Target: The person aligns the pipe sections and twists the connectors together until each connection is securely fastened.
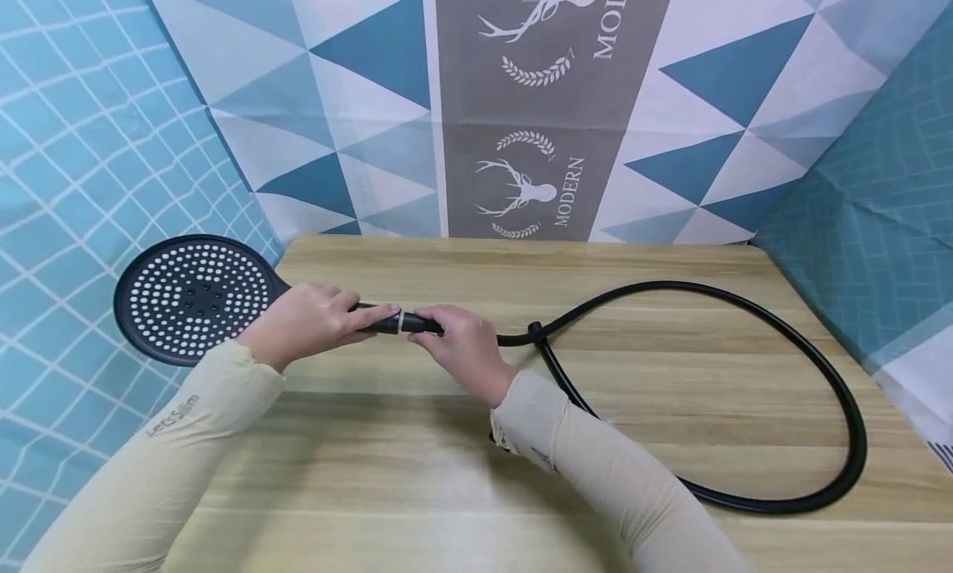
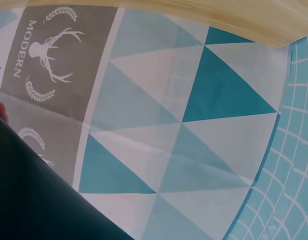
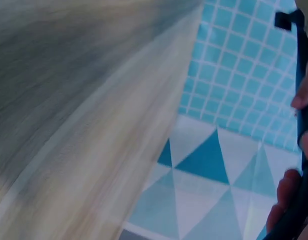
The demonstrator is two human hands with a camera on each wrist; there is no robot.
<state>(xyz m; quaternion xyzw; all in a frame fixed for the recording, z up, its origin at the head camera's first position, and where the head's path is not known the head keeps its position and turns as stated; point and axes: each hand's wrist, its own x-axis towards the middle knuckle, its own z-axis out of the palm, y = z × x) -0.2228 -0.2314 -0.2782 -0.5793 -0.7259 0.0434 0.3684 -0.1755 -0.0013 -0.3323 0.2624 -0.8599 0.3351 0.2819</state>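
Observation:
A black round shower head (image 1: 195,298) with pale nozzles lies at the left in the head view, its face turned up. My left hand (image 1: 307,321) grips its handle. Beside it my right hand (image 1: 465,346) pinches the end of a black shower hose (image 1: 849,391), where hose and handle meet in line at a thin silver ring (image 1: 400,321). Whether the joint is threaded tight cannot be made out. In the left wrist view a dark surface (image 2: 39,200) fills the lower left corner. Fingers (image 3: 281,197) around the black hose end show at the right edge of the right wrist view.
The hose loops over the wooden table (image 1: 417,490) to the right, and its free end (image 1: 534,328) touches the hose near my right hand. A patterned cloth wall (image 1: 387,52) stands behind, with blue tiled sheets (image 1: 67,184) at the sides.

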